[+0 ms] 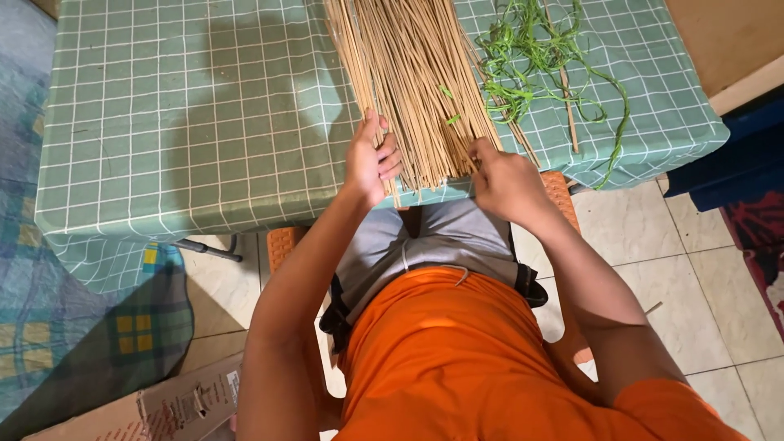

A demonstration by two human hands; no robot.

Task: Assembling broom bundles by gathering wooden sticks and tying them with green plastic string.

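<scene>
Pinching bundle of thin sticks (pixel 408 82) near end | left hand (pixel 371 162) fingers closed | right hand (pixel 502 181) likewise

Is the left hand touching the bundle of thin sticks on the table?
Touching. The head view shows the left hand with fingers curled onto the near end of the sticks.

I look down on a counter (pixel 180 122) covered in a green checked cloth. A bundle of pale sticks (pixel 408 82) lies on it, its near ends at the counter's edge. My left hand (pixel 371 159) rests on the left side of those ends, fingers curled over a few sticks. My right hand (pixel 502 180) pinches sticks at the bundle's right edge. Green strips (pixel 539 57) lie tangled just right of the bundle. A cardboard box (pixel 163 408) sits on the tiled floor (pixel 702 269) at lower left.
</scene>
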